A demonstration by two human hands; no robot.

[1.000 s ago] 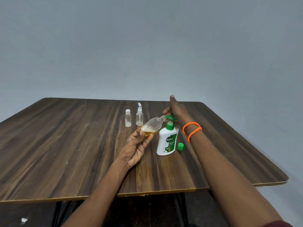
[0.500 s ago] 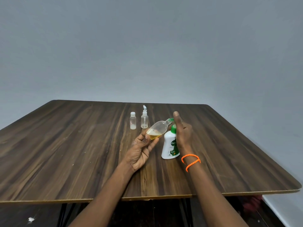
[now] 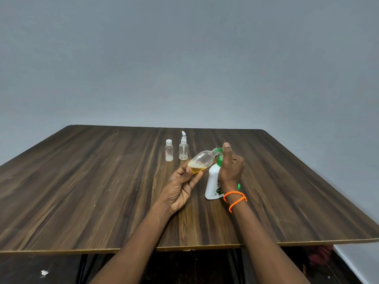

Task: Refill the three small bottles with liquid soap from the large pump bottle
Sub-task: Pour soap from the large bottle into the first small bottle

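Left hand (image 3: 180,189) grips a tilted clear teardrop bottle (image 3: 202,161), amber soap pooled inside, at the white pump bottle's (image 3: 214,183) green spout; right hand (image 3: 231,167) wraps the pump. Filling first bottle; next, press steadily.

A single wide-angle view from the person's head looks forward and slightly down across the table (image 3: 102,191), whose near edge runs along the lower part of the picture. Both forearms reach in from the bottom, close to the lens. A plain grey wall (image 3: 184,58) fills the upper half, and the wide lens curves the table's edges
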